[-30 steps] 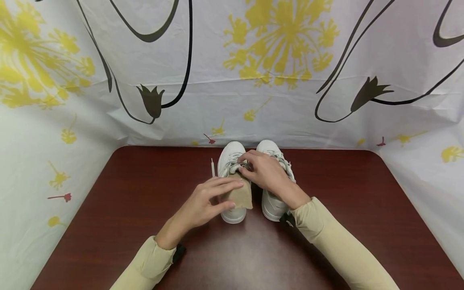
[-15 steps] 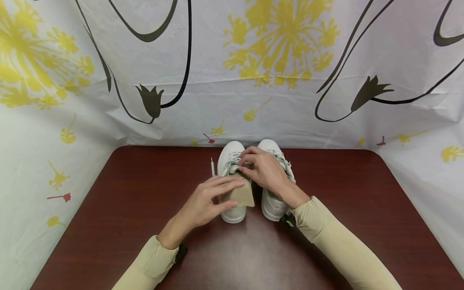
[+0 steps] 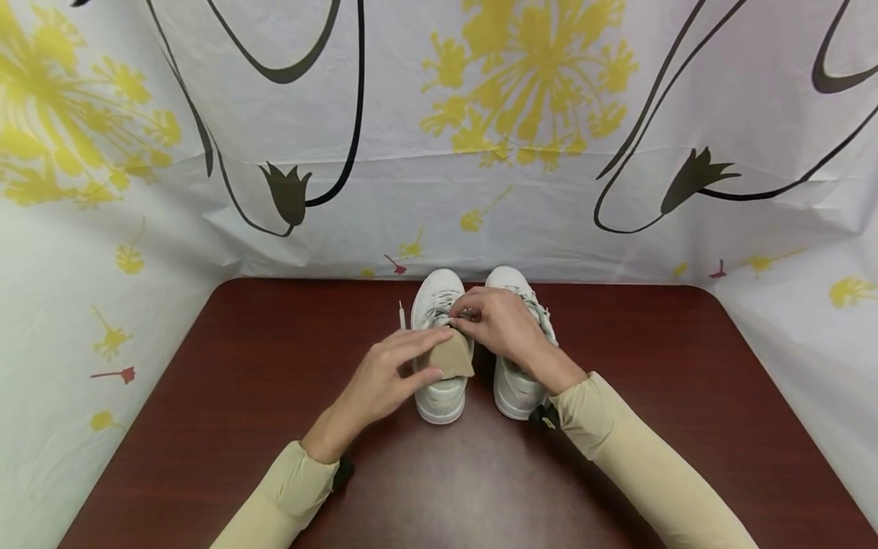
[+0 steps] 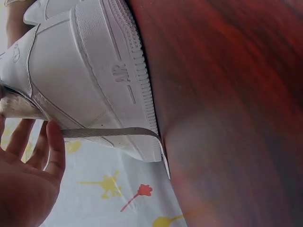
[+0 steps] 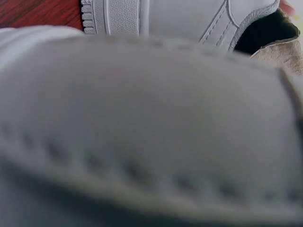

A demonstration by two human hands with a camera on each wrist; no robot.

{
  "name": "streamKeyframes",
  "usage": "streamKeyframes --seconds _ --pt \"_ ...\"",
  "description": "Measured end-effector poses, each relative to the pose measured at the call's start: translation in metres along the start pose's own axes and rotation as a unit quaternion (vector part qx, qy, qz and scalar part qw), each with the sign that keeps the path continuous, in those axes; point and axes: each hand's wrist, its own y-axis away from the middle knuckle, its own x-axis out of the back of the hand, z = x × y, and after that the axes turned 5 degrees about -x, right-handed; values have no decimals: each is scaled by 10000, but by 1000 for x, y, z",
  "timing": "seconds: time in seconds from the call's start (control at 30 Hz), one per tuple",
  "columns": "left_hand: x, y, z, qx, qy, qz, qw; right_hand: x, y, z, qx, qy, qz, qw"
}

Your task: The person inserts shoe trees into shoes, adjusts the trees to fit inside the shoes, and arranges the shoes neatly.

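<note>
Two white sneakers stand side by side, toes away from me. My left hand (image 3: 373,385) is at the left sneaker (image 3: 439,404), its thumb and fingers on either side of the tan shoe tongue (image 3: 451,357), which it holds back. My right hand (image 3: 504,324) reaches over the right sneaker (image 3: 519,393) and pinches a shoelace at the left sneaker's upper eyelets; its fingertips partly hide the lace. A loose lace end (image 4: 111,132) hangs down the left sneaker's outer side. In the right wrist view, the blurred right sneaker (image 5: 142,109) blocks most, with no right fingers showing.
The sneakers stand near the far edge of a dark red-brown table (image 3: 274,335). A white cloth (image 3: 439,198) with yellow flowers and dark stems hangs behind and at both sides.
My left fingers have shifted slightly away from me, and the tan tongue has drawn up off the heel, showing less of itself. The right hand stays almost still at the lace.
</note>
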Motion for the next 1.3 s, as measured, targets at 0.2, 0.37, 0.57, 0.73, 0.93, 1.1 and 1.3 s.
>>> streamKeyframes --seconds 0.2,0.37,0.57,0.73,0.93,1.1,1.3 --pt "1 1 -1 -49 -106 116 9999 0 -1 2 140 -113 -58 9998" --pt "2 -2 -2 -79 -217 162 9996 3 -4 2 207 -248 -105 9994" --pt "2 -3 -4 -85 -304 144 9994 5 -5 2 135 -306 -156 9993" --pt "2 -4 -6 -85 -320 99 9994 5 -4 2 47 -369 -167 9992" --pt "0 -2 -8 -19 -244 85 9997 5 -2 2 -172 -399 -264 9987" --pt "-1 0 -8 177 -92 124 9997 6 0 3 -295 -395 -456 9977" --pt "-1 1 -6 415 -59 17 9991 14 -1 8 -198 -526 -1002 9934"
